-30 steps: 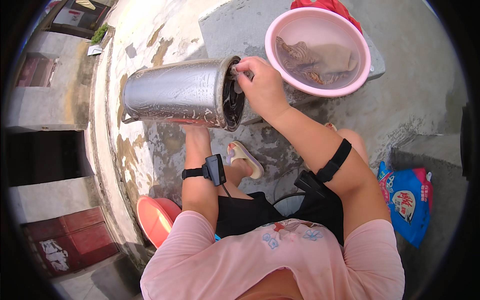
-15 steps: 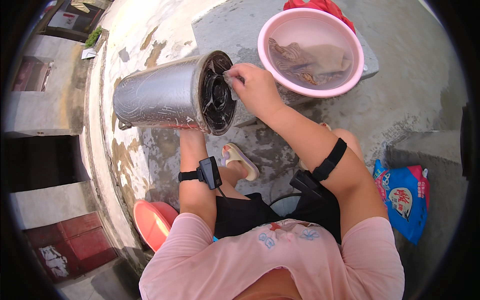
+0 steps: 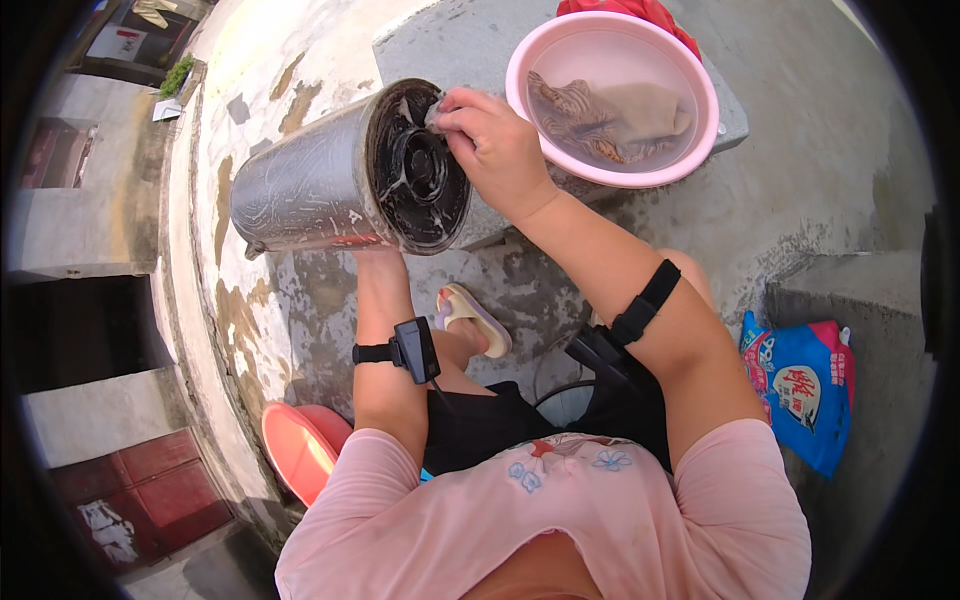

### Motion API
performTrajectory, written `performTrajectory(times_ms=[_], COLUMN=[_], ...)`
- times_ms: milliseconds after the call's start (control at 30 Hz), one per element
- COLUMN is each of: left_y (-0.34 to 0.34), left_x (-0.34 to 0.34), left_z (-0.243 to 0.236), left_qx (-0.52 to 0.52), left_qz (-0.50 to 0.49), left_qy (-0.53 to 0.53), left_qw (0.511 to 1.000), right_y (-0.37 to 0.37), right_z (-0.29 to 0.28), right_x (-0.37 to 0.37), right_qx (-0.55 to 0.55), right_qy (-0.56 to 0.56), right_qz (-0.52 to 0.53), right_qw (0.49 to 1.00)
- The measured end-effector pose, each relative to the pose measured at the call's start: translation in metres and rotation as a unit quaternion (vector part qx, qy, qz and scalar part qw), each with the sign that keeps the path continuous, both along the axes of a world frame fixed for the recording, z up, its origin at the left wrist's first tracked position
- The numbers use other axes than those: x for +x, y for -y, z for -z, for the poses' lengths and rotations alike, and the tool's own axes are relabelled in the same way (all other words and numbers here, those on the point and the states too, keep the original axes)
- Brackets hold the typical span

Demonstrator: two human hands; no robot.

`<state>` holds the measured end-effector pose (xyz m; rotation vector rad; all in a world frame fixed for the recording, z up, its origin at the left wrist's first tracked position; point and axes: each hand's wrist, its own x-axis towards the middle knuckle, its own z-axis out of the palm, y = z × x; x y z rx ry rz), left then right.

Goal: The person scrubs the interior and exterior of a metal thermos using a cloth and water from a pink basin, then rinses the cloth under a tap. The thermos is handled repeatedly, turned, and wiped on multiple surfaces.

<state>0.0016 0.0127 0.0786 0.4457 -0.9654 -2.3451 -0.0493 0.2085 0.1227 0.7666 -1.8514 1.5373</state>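
Note:
A silver metal cylinder, streaked with suds, lies tilted on its side in the air. Its black end, ringed and recessed, faces right and carries foam. My left hand reaches under the cylinder and supports it; the forearm shows up to the wrist, but the fingers are hidden behind it. My right hand is closed in a pinch on a small greyish wad, pressed at the upper rim of the black end. What the wad is made of I cannot make out.
A pink basin holds water and soaking patterned cloth; it stands on a grey stone slab, with red fabric behind. An orange-red basin is at lower left. A blue packet leans by a concrete ledge at right.
The cylinder's black end has turned more toward me and shifted up and left. My right hand has moved up and left with the wad along the rim.

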Motion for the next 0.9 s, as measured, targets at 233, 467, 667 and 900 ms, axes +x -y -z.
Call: performTrajectory(times_ms=[233,467,667,900], left_y=[0.009,0.018,0.021,0.031], left_x=[0.002,0.016,0.015,0.013], left_z=[-0.012,-0.031,-0.018,-0.011], left_qx=[-0.006,-0.021,-0.028,0.004], left_qz=[-0.043,-0.071,-0.078,-0.105], left_qy=[0.002,0.012,-0.028,-0.013], left_qw=[0.999,0.997,0.996,0.994], right_y=[0.004,0.004,-0.002,-0.012], right_z=[0.009,0.009,-0.006,-0.019], right_x=[0.032,0.061,0.060,0.054], right_qx=[0.010,0.062,-0.037,-0.090], right_qy=[0.269,0.423,0.561,0.514], right_qz=[-0.049,-0.125,-0.250,-0.225], right_qw=[0.962,0.895,0.788,0.823])
